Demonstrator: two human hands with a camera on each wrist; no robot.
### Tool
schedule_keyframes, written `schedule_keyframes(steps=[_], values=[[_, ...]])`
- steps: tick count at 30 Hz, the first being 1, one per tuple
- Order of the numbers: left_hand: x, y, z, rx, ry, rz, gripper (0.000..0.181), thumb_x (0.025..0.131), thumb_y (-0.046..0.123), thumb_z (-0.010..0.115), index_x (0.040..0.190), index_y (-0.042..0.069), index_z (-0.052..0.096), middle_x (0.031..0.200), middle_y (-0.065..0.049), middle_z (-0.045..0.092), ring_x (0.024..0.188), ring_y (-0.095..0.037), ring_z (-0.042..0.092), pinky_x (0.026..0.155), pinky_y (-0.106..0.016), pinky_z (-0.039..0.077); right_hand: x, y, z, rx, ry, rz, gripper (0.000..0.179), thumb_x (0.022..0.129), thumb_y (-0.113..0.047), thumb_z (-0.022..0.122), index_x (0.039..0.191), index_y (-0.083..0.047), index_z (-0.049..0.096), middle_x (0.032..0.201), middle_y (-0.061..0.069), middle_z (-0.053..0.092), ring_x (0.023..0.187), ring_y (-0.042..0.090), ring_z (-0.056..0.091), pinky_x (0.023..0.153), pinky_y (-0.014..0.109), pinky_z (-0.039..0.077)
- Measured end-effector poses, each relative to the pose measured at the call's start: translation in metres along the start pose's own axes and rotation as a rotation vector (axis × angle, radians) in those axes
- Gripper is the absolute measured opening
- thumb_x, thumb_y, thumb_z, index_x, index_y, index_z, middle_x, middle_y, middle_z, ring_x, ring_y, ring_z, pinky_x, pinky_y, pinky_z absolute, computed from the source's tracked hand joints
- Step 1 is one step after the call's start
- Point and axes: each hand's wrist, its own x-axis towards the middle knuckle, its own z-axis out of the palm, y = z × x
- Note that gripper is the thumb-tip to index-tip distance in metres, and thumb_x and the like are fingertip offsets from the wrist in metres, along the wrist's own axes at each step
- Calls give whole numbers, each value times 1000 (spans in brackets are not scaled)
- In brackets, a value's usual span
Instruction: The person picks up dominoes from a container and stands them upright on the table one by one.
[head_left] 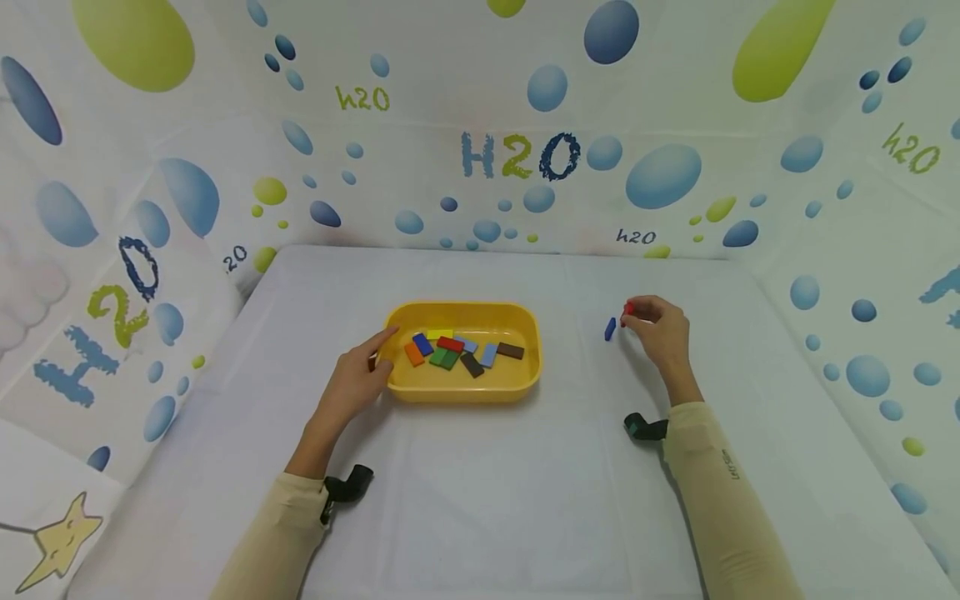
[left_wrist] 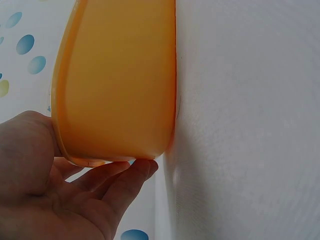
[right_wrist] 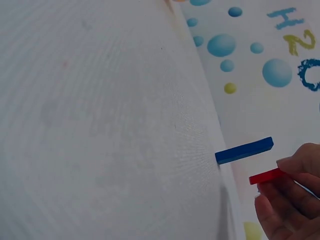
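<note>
Beige sleeves (head_left: 723,487) are reaching in from the near side. The left hand (head_left: 356,375) is gripping the left end of a yellow tray (head_left: 465,396). At right, a blue block (right_wrist: 245,150) is standing upright beside the red block (right_wrist: 264,176), which the right hand (head_left: 663,329) is pinching, long axis upright.

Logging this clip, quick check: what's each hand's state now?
Left hand: gripping the yellow tray at its rim.
Right hand: pinching a red block.
</note>
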Motion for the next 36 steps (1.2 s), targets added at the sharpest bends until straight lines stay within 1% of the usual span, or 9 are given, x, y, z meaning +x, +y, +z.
schedule_keyframes(steps=[3, 5, 11, 13, 19, 25, 27, 32, 36], values=[[0, -1, 0, 4, 3, 8, 58, 100, 8, 49, 158, 10, 46, 155, -24, 46, 98, -33, 57, 72, -38, 48, 0, 3, 2, -5, -3, 4, 26, 96, -7, 71, 121, -2, 72, 115, 14, 73, 110, 27, 66, 90, 32, 49], [0, -1, 0, 2, 4, 10, 58, 100, 8, 50, 158, 10, 46, 154, -24, 47, 94, -32, 57, 70, -36, 47, 1, 5, 3, -6, -4, 9, 26, 95, -6, 72, 121, -2, 72, 115, 14, 73, 110, 27, 66, 88, 31, 48], [0, -2, 0, 0, 7, 11, 58, 100, 9, 49, 157, 10, 47, 151, -25, 50, 82, -29, 55, 65, -35, 45, 1, 9, 5, -9, -22, 14, 25, 95, -6, 72, 120, -2, 72, 114, 15, 73, 111, 29, 65, 94, 40, 46], [0, -2, -1, 0, 8, 15, 58, 99, 7, 49, 157, 9, 47, 150, -25, 50, 79, -28, 54, 63, -35, 45, 1, 10, 5, -11, -24, 10, 25, 95, -6, 72, 120, -1, 72, 114, 16, 73, 112, 30, 65, 94, 41, 45], [1, -2, 0, 0, 4, 11, 58, 99, 9, 50, 157, 10, 47, 152, -25, 49, 83, -29, 55, 64, -34, 45, 0, 13, 5, -25, -29, 5, 25, 94, -6, 74, 119, -1, 72, 114, 16, 73, 111, 30, 66, 88, 34, 45], [1, -1, 0, 1, -1, 8, 59, 99, 11, 48, 158, 11, 46, 153, -24, 49, 86, -30, 56, 65, -35, 46, -1, 14, 5, -34, -54, 19, 27, 97, -10, 72, 123, -1, 70, 118, 16, 72, 114, 31, 65, 94, 41, 48], [1, 0, 0, 0, -2, 6, 58, 100, 11, 48, 158, 11, 46, 152, -24, 49, 84, -30, 56, 65, -35, 47, -2, 14, 5, -36, -62, 20, 28, 98, -11, 72, 124, -1, 70, 119, 16, 71, 114, 31, 64, 95, 41, 48], [1, 0, 0, -3, -4, 9, 58, 100, 8, 49, 158, 9, 46, 149, -26, 51, 76, -27, 52, 62, -34, 45, -2, 15, 5, -32, -64, 12, 28, 96, -10, 73, 123, -1, 69, 118, 17, 71, 111, 31, 65, 88, 33, 48], [1, 0, -1, -8, -2, 15, 58, 100, 7, 49, 158, 8, 46, 149, -27, 51, 77, -26, 53, 63, -35, 46, -2, 15, 6, -28, -63, 1, 29, 95, -9, 74, 122, 0, 69, 118, 18, 71, 110, 32, 66, 84, 28, 47]])
